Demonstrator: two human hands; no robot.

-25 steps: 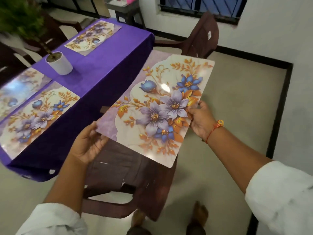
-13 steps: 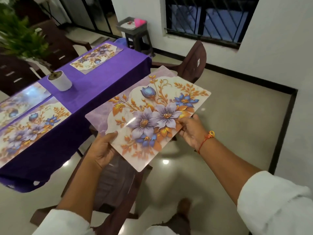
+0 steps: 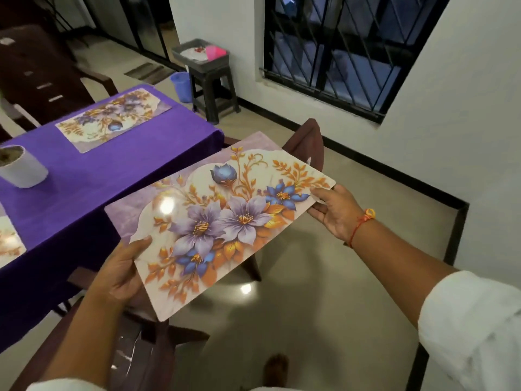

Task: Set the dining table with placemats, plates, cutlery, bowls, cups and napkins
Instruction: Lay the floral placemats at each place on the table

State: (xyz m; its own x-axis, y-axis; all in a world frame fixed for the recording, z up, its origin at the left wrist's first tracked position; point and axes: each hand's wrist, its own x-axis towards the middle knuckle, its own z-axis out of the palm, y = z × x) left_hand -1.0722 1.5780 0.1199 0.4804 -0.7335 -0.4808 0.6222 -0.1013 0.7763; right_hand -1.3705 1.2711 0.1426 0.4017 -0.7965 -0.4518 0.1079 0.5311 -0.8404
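Just right of the purple-clothed table (image 3: 112,170), a floral placemat (image 3: 220,221) hangs in the air, the left hand (image 3: 121,275) gripping its near left edge and the right hand (image 3: 335,215) pinching its far right corner.

White plant pot (image 3: 22,170), dark stool (image 3: 212,88), blue bucket (image 3: 181,86)

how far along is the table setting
Early. Done: a far placemat and a near placemat lie on the purple table. In hand: the left hand and right hand hold a third placemat off the table. Left: laying it; no plates, cutlery, bowls, cups or napkins show on the table.
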